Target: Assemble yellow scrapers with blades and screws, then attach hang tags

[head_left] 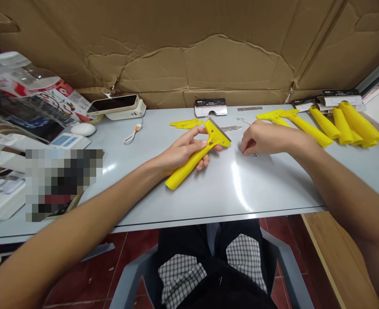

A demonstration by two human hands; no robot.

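Note:
My left hand is closed around the handle of a yellow scraper, its blade end tilted up and to the right. A metal blade edge shows along the scraper's head, with a small screw in it. My right hand is low over the table, fingertips pinched together; what they hold, if anything, is hidden. Just beside its fingers lie a few small screws. Behind that hand a thin metal rod is partly hidden. Between the hands and farther back rests a loose blade.
Yellow scraper handles lie at the right, by black-and-white packages. Flat yellow pieces and a package are at the back, with another blade. Phone, white cable, mouse and bottle stand left. Cardboard walls the back.

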